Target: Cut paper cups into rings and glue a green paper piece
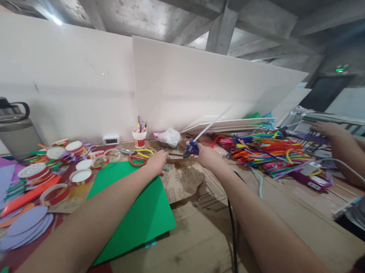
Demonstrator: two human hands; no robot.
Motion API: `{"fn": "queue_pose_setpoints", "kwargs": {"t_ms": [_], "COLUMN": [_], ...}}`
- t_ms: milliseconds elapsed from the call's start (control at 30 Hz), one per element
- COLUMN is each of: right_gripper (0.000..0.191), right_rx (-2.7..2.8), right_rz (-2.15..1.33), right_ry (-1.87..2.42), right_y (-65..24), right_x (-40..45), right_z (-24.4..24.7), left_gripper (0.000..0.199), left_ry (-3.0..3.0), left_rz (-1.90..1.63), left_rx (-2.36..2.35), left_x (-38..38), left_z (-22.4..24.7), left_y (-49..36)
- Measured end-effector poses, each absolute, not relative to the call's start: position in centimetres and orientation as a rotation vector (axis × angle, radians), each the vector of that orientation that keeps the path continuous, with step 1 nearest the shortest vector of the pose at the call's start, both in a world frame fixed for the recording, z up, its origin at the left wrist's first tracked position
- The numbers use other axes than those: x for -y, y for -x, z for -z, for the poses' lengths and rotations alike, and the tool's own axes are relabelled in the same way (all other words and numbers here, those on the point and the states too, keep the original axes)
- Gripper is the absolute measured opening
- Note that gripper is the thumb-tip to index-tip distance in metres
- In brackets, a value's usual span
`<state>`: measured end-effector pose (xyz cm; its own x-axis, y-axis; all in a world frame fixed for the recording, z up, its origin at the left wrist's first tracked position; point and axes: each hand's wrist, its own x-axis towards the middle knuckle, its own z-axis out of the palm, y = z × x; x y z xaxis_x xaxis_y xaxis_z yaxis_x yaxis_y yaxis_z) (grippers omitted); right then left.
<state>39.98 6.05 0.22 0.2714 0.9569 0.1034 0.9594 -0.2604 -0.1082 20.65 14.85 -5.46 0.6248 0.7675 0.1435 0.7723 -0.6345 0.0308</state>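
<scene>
My right hand (204, 154) is closed around a dark blue glue gun (192, 148) with a white glue stick (208, 125) rising from it. To the left, my left hand (158, 163) has its fingers drawn together near a thin dark rod that reaches toward the gun; what its fingertips hold is too small to tell. A green sheet (138, 215) lies under my left forearm. Scissors with red and yellow handles (138, 162) rest just left of my left hand. Stained brown paper (183, 179) lies below both hands.
Paper-and-tape rings (81, 176), purple discs (27, 226), an orange-red cutter (29, 195) and a grey bottle (16, 132) are at left. A pen cup (139, 138) stands behind. Colourful pipe cleaners (270, 151), a purple power strip (311, 180) and another person's hand (328, 130) are at right.
</scene>
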Motion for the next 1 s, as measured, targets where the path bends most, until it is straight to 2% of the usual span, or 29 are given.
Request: {"fn": "queue_pose_setpoints", "kwargs": {"t_ms": [200,567,667,800,1000], "right_gripper": [0.04,0.046,0.046,0.044,0.042], "right_rx": [1.898,1.924,1.925,1.925,1.94], "right_rz": [-0.044,-0.078,-0.104,-0.103,-0.022], "right_ry": [2.207,2.177,2.16,2.154,2.133], "right_y": [-40.1,-38.4,-38.7,-38.7,-38.7], "right_x": [-7.0,-6.9,-7.1,-7.2,-7.2], "right_z": [0.8,0.9,1.3,1.3,1.2], "left_gripper": [0.02,0.025,0.034,0.028,0.026], "left_ry": [2.8,2.816,2.828,2.841,3.023], "left_rz": [0.217,0.355,0.674,1.022,0.96], "left_rx": [1.301,1.315,1.29,1.159,0.809], "left_x": [-15.0,-15.2,-15.5,-15.7,-15.0], "left_z": [5.5,5.5,3.7,-0.5,-4.8], "left_y": [-20.5,-20.3,-20.4,-22.5,-27.8]}}
